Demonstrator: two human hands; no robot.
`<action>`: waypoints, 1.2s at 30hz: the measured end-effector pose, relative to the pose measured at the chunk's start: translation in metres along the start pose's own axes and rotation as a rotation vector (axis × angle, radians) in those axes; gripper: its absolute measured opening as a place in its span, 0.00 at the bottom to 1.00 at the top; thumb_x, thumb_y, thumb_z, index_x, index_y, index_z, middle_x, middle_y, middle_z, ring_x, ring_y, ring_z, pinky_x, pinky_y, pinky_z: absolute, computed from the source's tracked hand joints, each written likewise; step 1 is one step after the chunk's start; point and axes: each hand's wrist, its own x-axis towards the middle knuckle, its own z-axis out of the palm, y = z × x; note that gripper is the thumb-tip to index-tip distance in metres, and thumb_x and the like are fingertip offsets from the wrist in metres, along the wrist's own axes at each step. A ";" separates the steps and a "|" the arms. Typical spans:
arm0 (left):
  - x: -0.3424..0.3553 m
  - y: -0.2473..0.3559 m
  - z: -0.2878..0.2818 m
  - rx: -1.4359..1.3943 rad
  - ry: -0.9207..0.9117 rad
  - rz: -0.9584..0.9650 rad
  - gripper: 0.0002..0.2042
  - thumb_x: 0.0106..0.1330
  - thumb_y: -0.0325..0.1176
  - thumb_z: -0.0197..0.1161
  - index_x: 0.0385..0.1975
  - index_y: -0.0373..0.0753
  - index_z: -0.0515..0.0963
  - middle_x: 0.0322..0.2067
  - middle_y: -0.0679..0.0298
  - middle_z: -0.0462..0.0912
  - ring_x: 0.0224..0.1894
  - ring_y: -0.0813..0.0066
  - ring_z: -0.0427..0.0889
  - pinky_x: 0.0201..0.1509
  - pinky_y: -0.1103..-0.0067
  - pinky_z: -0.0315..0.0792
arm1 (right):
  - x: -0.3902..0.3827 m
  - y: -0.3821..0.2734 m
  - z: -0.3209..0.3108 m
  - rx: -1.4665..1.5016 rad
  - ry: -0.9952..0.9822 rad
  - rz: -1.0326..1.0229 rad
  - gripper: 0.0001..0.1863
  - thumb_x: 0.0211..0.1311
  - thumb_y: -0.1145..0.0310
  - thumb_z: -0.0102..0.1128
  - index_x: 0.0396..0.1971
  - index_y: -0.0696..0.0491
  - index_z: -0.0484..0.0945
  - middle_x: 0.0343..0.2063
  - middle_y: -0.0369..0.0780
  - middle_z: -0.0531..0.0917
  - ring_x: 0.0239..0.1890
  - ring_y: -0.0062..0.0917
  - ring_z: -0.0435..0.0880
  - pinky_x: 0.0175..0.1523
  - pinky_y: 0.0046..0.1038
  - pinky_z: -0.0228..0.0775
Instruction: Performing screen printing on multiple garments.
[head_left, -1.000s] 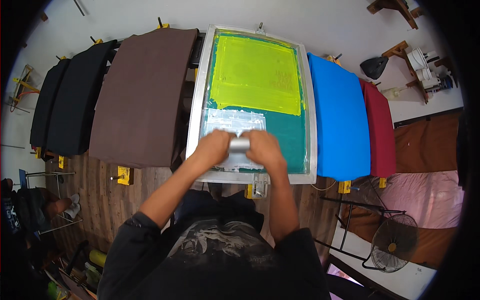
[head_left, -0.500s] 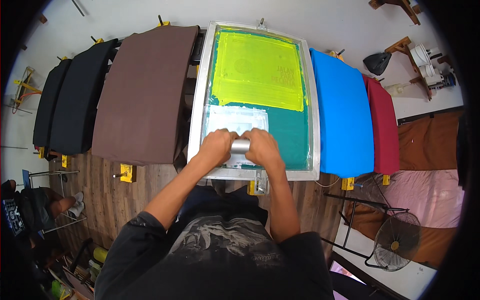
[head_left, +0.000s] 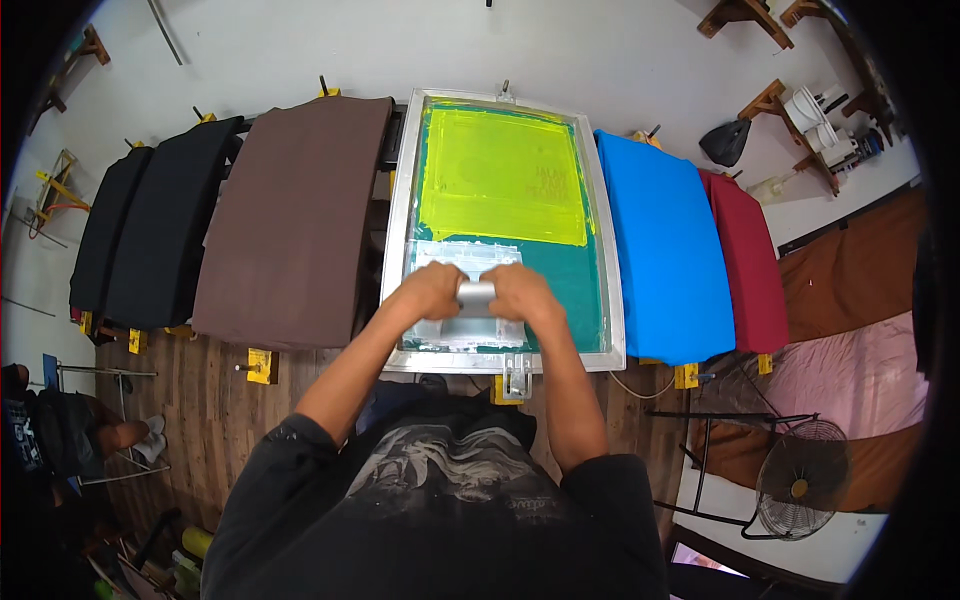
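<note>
Both hands are on it: the left-hand grip [head_left: 434, 290] is curled tight around one end of a silver-grey, rounded metal bar [head_left: 477, 297], the right-hand grip [head_left: 519, 292] closed around the other, bare metal gleaming between the fists. Just under them spreads a whitish, roughly square patch [head_left: 460, 252], in the near left part of a large rectangular screen of dark green mesh with a silver metal frame [head_left: 603, 250]. Beyond the grip, a bright yellow-green rectangle [head_left: 500, 180] fills the far half; right of the grip the mesh is plain green. Nearer the body, a silver metal clamp [head_left: 516, 378] sits at the frame's near edge. Out left of the grip, a brown cloth over a flat board [head_left: 290, 220], then two black cloths [head_left: 170, 230]; out right, a bright blue cloth [head_left: 665, 250], then a dark red one. Farther right and nearer the body, a round black wire-guarded fan [head_left: 803, 480]!
</note>
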 end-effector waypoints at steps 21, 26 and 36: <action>0.024 -0.007 0.009 -0.021 0.260 -0.030 0.16 0.45 0.19 0.62 0.36 0.38 0.83 0.31 0.48 0.84 0.37 0.49 0.84 0.43 0.64 0.78 | 0.028 0.007 0.010 0.018 0.213 0.033 0.17 0.42 0.78 0.64 0.37 0.52 0.82 0.34 0.48 0.84 0.41 0.45 0.83 0.46 0.41 0.76; -0.024 0.006 0.060 -0.077 0.535 0.085 0.16 0.56 0.18 0.55 0.44 0.35 0.81 0.42 0.47 0.82 0.39 0.48 0.83 0.44 0.63 0.78 | -0.019 -0.002 0.063 0.047 0.504 -0.086 0.16 0.45 0.82 0.58 0.37 0.54 0.77 0.36 0.45 0.78 0.42 0.42 0.78 0.41 0.44 0.73; -0.076 0.023 0.075 -0.115 0.414 0.107 0.20 0.49 0.17 0.57 0.45 0.35 0.80 0.39 0.49 0.83 0.39 0.48 0.82 0.43 0.63 0.77 | -0.076 -0.027 0.075 0.081 0.386 -0.023 0.19 0.43 0.83 0.58 0.39 0.53 0.79 0.37 0.45 0.80 0.42 0.44 0.79 0.44 0.43 0.71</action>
